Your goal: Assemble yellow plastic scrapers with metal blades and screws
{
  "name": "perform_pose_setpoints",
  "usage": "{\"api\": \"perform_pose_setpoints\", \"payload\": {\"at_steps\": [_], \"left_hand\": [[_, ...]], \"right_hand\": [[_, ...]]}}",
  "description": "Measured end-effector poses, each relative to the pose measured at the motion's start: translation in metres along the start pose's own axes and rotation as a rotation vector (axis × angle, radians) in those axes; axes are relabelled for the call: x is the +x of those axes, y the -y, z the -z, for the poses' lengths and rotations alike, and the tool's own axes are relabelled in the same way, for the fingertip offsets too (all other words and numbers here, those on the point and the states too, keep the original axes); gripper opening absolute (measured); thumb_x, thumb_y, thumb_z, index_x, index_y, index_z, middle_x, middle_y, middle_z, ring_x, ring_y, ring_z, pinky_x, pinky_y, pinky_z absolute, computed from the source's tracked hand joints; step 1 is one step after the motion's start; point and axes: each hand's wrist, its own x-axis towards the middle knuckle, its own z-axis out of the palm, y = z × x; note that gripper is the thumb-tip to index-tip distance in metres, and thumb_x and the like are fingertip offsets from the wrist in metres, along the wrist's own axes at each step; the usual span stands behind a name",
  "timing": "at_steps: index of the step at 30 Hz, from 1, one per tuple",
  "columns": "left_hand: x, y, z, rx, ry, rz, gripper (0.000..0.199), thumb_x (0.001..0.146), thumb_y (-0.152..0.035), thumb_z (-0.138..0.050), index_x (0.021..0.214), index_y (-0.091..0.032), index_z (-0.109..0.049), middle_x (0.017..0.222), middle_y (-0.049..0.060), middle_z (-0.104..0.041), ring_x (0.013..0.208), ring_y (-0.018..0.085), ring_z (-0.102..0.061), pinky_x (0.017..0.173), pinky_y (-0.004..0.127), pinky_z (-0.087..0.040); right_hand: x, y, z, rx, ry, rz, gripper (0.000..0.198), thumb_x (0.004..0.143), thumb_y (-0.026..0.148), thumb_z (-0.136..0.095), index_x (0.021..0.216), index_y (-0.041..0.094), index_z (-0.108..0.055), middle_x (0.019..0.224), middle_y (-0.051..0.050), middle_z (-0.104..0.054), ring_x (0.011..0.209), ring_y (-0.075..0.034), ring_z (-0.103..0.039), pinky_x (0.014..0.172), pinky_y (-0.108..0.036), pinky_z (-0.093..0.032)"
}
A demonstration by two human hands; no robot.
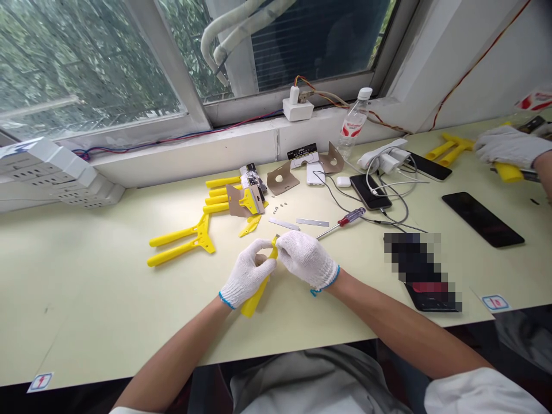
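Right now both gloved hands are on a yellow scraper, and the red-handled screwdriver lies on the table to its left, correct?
Not quite. The head view shows the left hand and right hand on the yellow scraper, but the red-handled screwdriver lies on the table to its right, not left.

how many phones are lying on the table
3 clearly: one phone with cables on it beside the charger, one phone behind that near the wall, and one large phone lying alone to the right. A blurred-out dark object nearby may be another.
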Motion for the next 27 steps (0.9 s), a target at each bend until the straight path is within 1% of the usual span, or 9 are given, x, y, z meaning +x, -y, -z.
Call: {"api": "perform_pose_setpoints", "payload": {"at_steps": [5, 11, 15, 19, 23, 27], "left_hand": [[0.000, -0.001, 0.000, 0.004, -0.001, 0.001, 0.036, 0.088, -0.022, -0.065, 0.125, -0.022, -0.065, 0.066, -0.005, -0.068, 0.057, 0.016, -0.065, 0.058, 0.027, -0.050], [0.000, -0.004, 0.001, 0.041, -0.016, -0.010, 0.039, 0.088, -0.022, -0.065, 0.127, -0.021, -0.066, 0.065, -0.005, -0.066, 0.058, 0.015, -0.063, 0.060, 0.026, -0.049], [0.000, -0.004, 0.001, 0.056, -0.025, -0.025, 0.040, 0.087, -0.020, -0.065, 0.127, -0.020, -0.066, 0.064, -0.006, -0.064, 0.060, 0.015, -0.063, 0.061, 0.026, -0.049], [0.000, -0.003, 0.002, 0.057, -0.019, -0.031, 0.042, 0.088, -0.020, -0.065, 0.130, -0.020, -0.067, 0.064, -0.006, -0.064, 0.059, 0.015, -0.064, 0.061, 0.026, -0.049], [0.001, 0.004, 0.003, 0.045, -0.020, -0.044, 0.041, 0.090, -0.022, -0.066, 0.131, -0.021, -0.066, 0.065, -0.006, -0.065, 0.059, 0.015, -0.064, 0.059, 0.026, -0.048], [0.001, 0.011, 0.003, 0.036, -0.024, -0.068, 0.041, 0.091, -0.024, -0.067, 0.132, -0.021, -0.065, 0.068, -0.005, -0.066, 0.060, 0.015, -0.064, 0.059, 0.025, -0.048]], "right_hand": [[0.000, 0.001, 0.000, 0.006, -0.005, -0.005, 0.014, 0.100, 0.022, -0.052, 0.095, 0.023, -0.066, 0.099, -0.011, -0.070, 0.097, -0.025, -0.064, 0.096, -0.041, -0.051], [-0.001, 0.001, 0.001, 0.035, -0.034, 0.015, 0.016, 0.100, 0.022, -0.052, 0.093, 0.023, -0.066, 0.095, -0.011, -0.070, 0.092, -0.025, -0.065, 0.094, -0.041, -0.052], [-0.002, -0.001, 0.000, 0.068, -0.069, 0.039, 0.013, 0.098, 0.018, -0.054, 0.094, 0.023, -0.065, 0.099, -0.010, -0.072, 0.096, -0.023, -0.067, 0.094, -0.039, -0.054], [-0.001, -0.002, -0.003, 0.095, -0.135, 0.040, 0.012, 0.097, 0.014, -0.055, 0.092, 0.022, -0.062, 0.095, -0.006, -0.073, 0.093, -0.020, -0.069, 0.089, -0.034, -0.055], [0.000, 0.001, -0.002, 0.168, -0.189, -0.021, 0.010, 0.092, 0.011, -0.061, 0.093, 0.021, -0.062, 0.091, -0.001, -0.072, 0.084, -0.015, -0.069, 0.082, -0.030, -0.055], [0.001, 0.007, 0.002, 0.280, -0.165, -0.130, 0.007, 0.089, 0.013, -0.064, 0.092, 0.019, -0.065, 0.090, 0.000, -0.072, 0.080, -0.013, -0.068, 0.078, -0.028, -0.055]]}}
